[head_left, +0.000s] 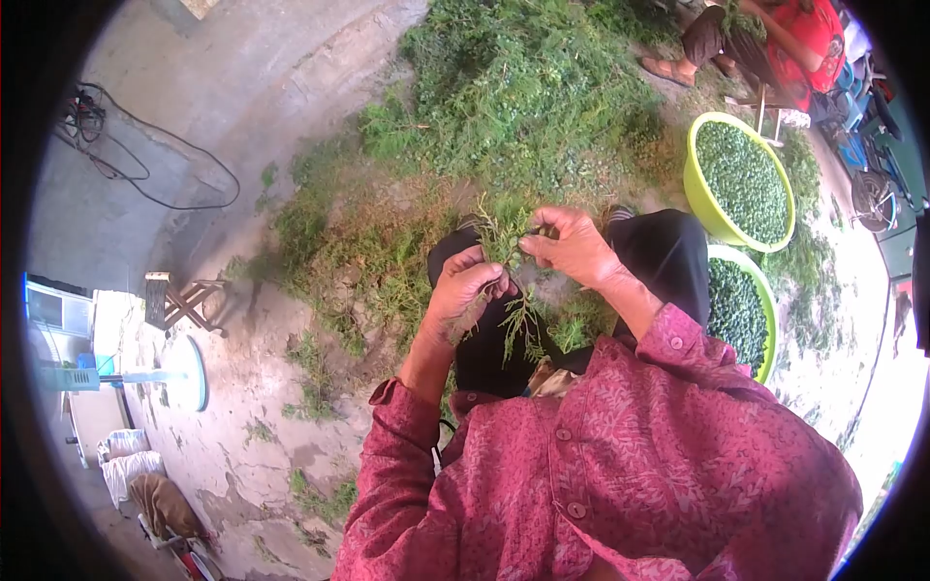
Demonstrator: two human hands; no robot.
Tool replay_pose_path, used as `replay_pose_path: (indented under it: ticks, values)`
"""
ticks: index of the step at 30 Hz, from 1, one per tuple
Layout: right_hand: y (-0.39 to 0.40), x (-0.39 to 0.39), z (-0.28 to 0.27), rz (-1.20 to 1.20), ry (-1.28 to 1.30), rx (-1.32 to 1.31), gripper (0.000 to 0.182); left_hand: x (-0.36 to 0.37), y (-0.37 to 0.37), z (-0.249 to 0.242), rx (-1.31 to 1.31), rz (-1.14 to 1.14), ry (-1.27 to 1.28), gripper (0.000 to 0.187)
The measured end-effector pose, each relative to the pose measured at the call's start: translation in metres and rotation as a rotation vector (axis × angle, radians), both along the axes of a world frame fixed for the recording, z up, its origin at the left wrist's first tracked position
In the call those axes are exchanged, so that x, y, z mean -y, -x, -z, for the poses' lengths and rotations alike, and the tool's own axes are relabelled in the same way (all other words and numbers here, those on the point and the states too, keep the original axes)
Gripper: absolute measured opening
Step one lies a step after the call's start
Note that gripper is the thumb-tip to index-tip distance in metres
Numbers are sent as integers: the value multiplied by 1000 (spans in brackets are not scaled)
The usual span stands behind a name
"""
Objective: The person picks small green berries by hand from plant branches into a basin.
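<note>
My left hand [467, 290] is closed around a green conifer-like sprig [504, 232], whose feathery tips hang down below the fingers. Thumb and fingers of my right hand [572, 247] pinch at the right side of the same sprig, among small round green bits. Both hands are above my knees, close together. Beyond them a large heap of green cuttings [523, 97] spreads over the floor. To the right stand a yellow-green tub [693, 184] and a second tub [772, 329], each filled with small green pieces.
Another person in a red top [823, 48] sits at the upper right. On the left are a folding stool [179, 300], a standing fan [184, 373], a black cable [208, 160] and sacks [131, 465]. Loose sprigs [325, 494] are scattered on the floor.
</note>
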State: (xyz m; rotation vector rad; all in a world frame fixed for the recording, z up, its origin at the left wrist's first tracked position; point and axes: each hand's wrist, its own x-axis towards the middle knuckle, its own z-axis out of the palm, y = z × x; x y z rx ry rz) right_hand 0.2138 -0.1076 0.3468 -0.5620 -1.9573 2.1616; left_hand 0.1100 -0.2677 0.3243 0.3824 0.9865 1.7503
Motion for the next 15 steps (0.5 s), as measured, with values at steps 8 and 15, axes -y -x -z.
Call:
replay_pose_path:
  ticks: [8, 15]
  values:
    - [-3, -4, 7, 65, 772, 1, 11, -4, -1, 6, -34, 27, -28, 7]
    - [-19, -60, 41, 469, 744, 40, 11, 1, 1, 7, -29, 2, 28, 2]
